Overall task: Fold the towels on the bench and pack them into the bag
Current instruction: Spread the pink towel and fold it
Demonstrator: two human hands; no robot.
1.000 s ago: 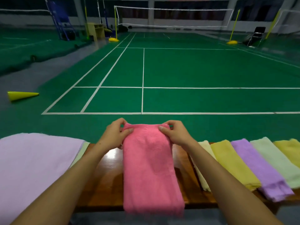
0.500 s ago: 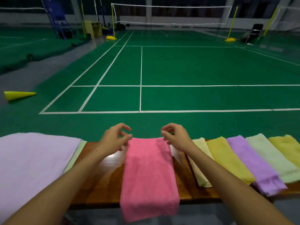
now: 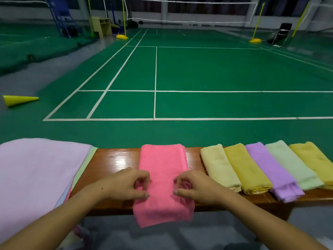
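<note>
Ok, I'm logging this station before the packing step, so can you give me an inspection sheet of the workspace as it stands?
Surface: glossy wooden bench, bare wood showing between the towels.
Job's things: pink towel folded into a strip across the bench, near end hanging over the front edge; five folded towels side by side on the right; flat unfolded stack on the left, lilac on top. No bag seen.
Clutter: nothing seen on the bench.
Hands: left hand and right hand pinch the pink towel's side edges with curled fingers.
Cables: nothing seen.
Surroundings: green badminton court, net, yellow cone lying on the floor.
</note>
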